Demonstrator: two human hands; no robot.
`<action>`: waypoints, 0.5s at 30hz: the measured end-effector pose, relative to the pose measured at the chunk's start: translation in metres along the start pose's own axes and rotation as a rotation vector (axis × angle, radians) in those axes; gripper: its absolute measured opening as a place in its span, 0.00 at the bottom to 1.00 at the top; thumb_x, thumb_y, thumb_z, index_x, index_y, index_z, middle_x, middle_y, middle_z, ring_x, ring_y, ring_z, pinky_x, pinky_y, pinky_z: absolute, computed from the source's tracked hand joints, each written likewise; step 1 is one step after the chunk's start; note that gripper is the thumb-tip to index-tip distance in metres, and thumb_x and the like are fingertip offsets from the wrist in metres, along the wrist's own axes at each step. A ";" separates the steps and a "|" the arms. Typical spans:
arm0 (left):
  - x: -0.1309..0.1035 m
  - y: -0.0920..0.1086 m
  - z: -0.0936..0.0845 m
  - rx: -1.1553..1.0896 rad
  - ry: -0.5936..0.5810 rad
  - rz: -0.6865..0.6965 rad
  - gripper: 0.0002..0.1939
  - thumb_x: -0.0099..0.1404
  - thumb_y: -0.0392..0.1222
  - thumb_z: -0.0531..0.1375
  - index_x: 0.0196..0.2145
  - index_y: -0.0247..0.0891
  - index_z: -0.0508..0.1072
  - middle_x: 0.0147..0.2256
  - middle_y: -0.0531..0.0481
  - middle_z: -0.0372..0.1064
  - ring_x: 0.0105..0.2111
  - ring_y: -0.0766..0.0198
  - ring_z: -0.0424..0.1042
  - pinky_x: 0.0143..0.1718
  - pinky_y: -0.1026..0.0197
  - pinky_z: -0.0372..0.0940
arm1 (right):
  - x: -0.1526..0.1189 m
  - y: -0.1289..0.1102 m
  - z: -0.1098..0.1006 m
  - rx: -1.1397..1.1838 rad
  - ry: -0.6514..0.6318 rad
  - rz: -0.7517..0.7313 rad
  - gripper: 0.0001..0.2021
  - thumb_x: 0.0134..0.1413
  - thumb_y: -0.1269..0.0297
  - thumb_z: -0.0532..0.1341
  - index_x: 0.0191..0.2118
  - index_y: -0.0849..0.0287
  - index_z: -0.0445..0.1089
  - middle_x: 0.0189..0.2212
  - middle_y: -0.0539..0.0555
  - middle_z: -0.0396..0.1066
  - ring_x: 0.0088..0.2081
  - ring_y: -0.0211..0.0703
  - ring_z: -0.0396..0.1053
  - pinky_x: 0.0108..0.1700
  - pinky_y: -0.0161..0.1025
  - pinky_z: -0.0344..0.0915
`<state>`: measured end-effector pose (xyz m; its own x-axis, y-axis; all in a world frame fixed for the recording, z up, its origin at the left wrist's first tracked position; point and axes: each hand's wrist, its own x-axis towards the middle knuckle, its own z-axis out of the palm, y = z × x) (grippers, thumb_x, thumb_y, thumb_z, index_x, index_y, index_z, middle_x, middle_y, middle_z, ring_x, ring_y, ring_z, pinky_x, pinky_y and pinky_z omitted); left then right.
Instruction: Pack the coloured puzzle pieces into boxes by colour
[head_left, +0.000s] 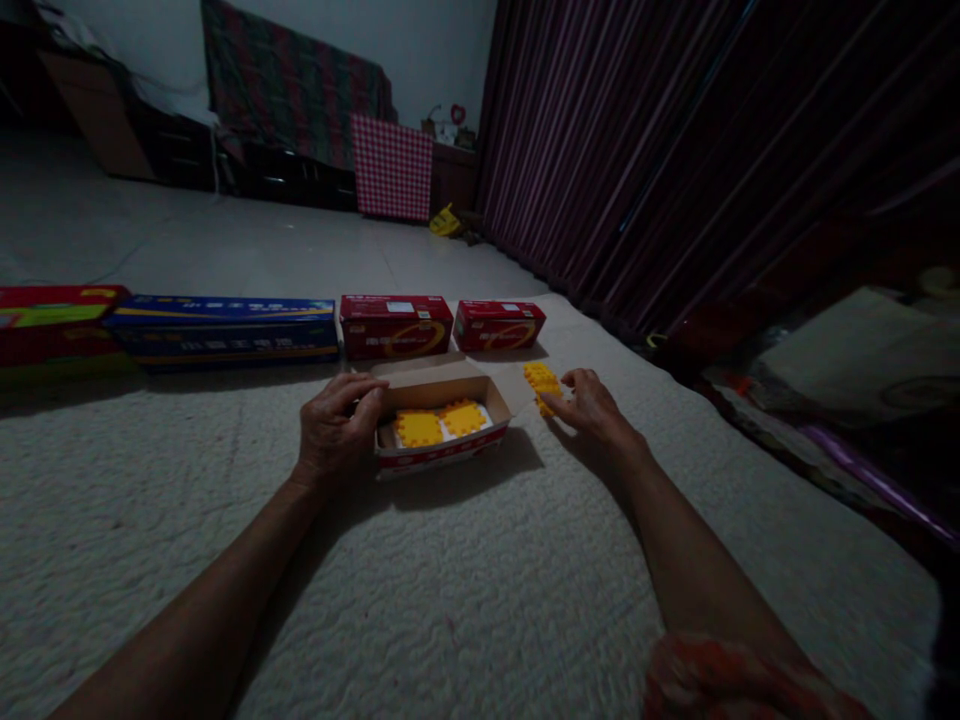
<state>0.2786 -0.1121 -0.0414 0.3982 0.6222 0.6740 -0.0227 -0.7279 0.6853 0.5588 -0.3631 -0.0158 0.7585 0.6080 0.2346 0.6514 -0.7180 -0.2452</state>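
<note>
An open cardboard box (442, 458) with a red-and-white printed side stands in front of me, its flaps folded outward. Inside lie two yellow toothed-edge pieces (418, 428), side by side on something white. My left hand (337, 425) grips the box's left end, thumb and fingers closed on its wall. To the right of the box, my right hand (592, 408) holds a yellow toothed block (541, 388) between thumb and fingers, just above the quilted cover. The far side of that block is hidden from me.
Behind the open box stand two closed red boxes (396, 328), a long blue box (232, 335) and a red-and-green box (56, 320) in a row. A quilted cover (450, 600) lies beneath everything. Purple curtains (600, 130) hang at right; a yellow bag (445, 221) lies on the floor beyond.
</note>
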 end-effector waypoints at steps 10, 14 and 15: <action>0.000 0.000 -0.001 -0.011 -0.018 -0.009 0.12 0.63 0.46 0.58 0.33 0.39 0.81 0.35 0.47 0.78 0.37 0.58 0.77 0.35 0.60 0.72 | -0.008 -0.016 0.009 0.034 -0.016 0.154 0.23 0.48 0.51 0.66 0.48 0.55 0.64 0.46 0.61 0.70 0.46 0.54 0.70 0.48 0.46 0.67; 0.001 0.001 -0.001 -0.007 -0.018 -0.020 0.13 0.63 0.46 0.58 0.33 0.39 0.81 0.36 0.47 0.78 0.38 0.57 0.77 0.35 0.60 0.72 | 0.001 -0.012 0.004 0.014 -0.096 0.204 0.27 0.43 0.49 0.70 0.47 0.54 0.65 0.48 0.60 0.69 0.47 0.51 0.70 0.48 0.45 0.67; 0.001 0.001 -0.001 -0.007 -0.014 -0.013 0.13 0.63 0.46 0.58 0.33 0.39 0.81 0.36 0.47 0.78 0.38 0.57 0.77 0.36 0.59 0.73 | 0.002 -0.012 0.003 0.013 -0.112 0.205 0.26 0.43 0.48 0.69 0.46 0.55 0.65 0.49 0.60 0.69 0.47 0.51 0.70 0.48 0.44 0.68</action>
<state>0.2778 -0.1116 -0.0400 0.4117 0.6271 0.6613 -0.0240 -0.7179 0.6957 0.5520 -0.3521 -0.0155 0.8719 0.4842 0.0725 0.4830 -0.8265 -0.2890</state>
